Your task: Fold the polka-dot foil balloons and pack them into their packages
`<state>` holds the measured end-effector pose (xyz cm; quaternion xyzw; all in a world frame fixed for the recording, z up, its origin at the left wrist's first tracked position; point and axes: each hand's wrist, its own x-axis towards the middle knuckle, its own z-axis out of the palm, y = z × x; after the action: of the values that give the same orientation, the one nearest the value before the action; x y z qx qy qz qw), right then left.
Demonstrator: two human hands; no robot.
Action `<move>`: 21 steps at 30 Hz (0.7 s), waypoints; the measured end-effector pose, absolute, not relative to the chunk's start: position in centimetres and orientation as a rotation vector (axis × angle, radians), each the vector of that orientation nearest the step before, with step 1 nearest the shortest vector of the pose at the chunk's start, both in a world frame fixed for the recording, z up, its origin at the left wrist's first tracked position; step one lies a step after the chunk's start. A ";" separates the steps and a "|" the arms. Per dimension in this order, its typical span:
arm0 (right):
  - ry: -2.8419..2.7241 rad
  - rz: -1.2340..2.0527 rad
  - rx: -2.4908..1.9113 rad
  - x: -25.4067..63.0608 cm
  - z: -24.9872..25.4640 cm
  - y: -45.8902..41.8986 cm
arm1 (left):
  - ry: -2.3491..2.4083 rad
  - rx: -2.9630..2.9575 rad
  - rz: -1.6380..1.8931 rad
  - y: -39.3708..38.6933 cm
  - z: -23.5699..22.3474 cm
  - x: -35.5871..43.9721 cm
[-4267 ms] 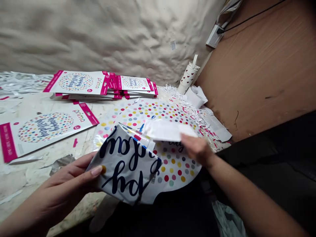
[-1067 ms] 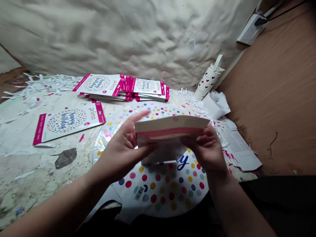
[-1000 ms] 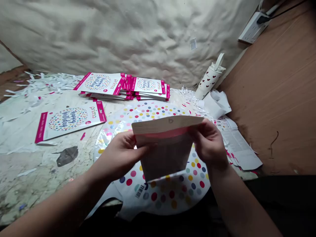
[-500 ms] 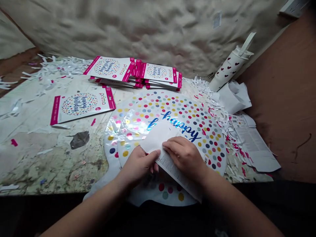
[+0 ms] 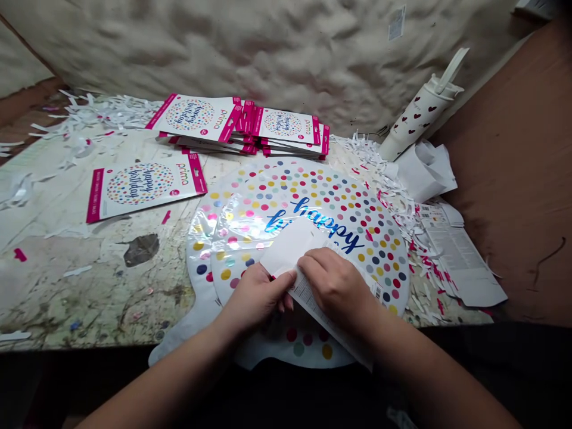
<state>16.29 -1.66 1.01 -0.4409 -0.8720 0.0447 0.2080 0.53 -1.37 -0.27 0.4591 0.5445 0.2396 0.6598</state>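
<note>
A white card packet (image 5: pixel 290 247) with small print on its near side lies on a round foil balloon (image 5: pixel 330 202) covered in coloured dots and blue "happy" lettering. My left hand (image 5: pixel 254 295) pinches the packet's near left edge, fingers closed. My right hand (image 5: pixel 337 286) presses down on the packet's middle, fingers curled over it. Both hands touch each other above the pile of flat balloons at the table's near edge.
A pile of pink-edged balloon packets (image 5: pixel 250 125) sits at the back. One single packet (image 5: pixel 145 185) lies to the left. A heart-patterned tumbler (image 5: pixel 417 116) leans at the right, by white paper (image 5: pixel 426 170), printed sheets (image 5: pixel 460 262) and paper shreds (image 5: pixel 107 110).
The packet held upright in both hands a second ago now lies flat on the dotted balloon. Both hands came down with it and hold it near the table's front edge.
</note>
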 end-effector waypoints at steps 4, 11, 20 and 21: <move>-2.333 -0.159 -1.471 19.0 0.7 -0.2 | 1.215 0.999 0.551 -1.4 -0.2 0.4; -2.042 -0.192 -2.085 25.7 2.6 -0.7 | 1.164 0.758 0.704 -1.5 -0.6 0.6; -2.262 0.017 -1.106 20.1 -0.1 -1.7 | 1.297 2.183 1.228 0.7 0.3 -3.4; -2.253 0.026 -1.031 20.7 -0.3 -1.3 | 1.205 2.416 1.198 1.2 0.0 -4.2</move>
<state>20.68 -1.34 -0.26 -0.3933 -0.8596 0.0100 0.3260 -4.23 1.23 0.00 0.8145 0.4061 0.4037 0.0939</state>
